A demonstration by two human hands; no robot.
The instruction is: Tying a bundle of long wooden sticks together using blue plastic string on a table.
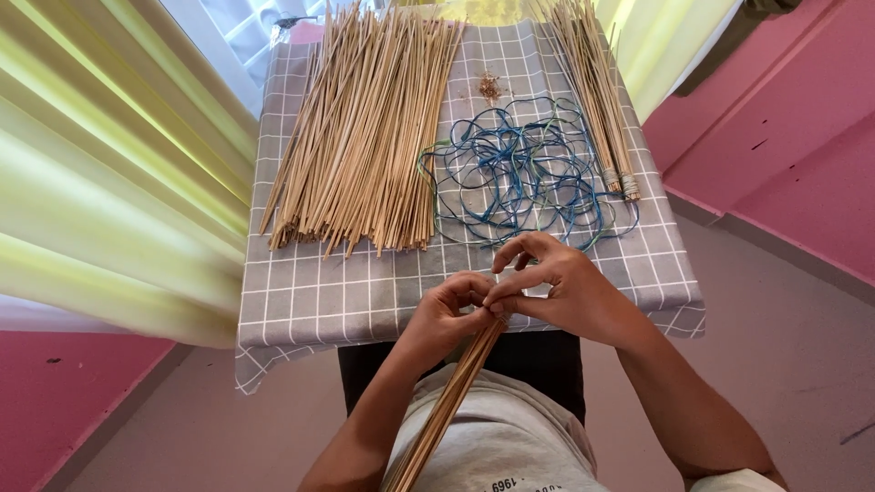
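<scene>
Thin stick bundle (451,396) is gripped at its top end by left hand (447,314) and right hand (556,287) | fingers pinched shut | long axis slanted down toward lap, below grey checked cloth (301,301)

This looks like a room in a home where someone makes things by hand. The walls (802,137) are pink and a yellow curtain (109,182) hangs by a window. A small worktop (301,301) has a grey checked cloth, heaps of thin sticks (365,137) and a tangle of blue string (519,173).
</scene>
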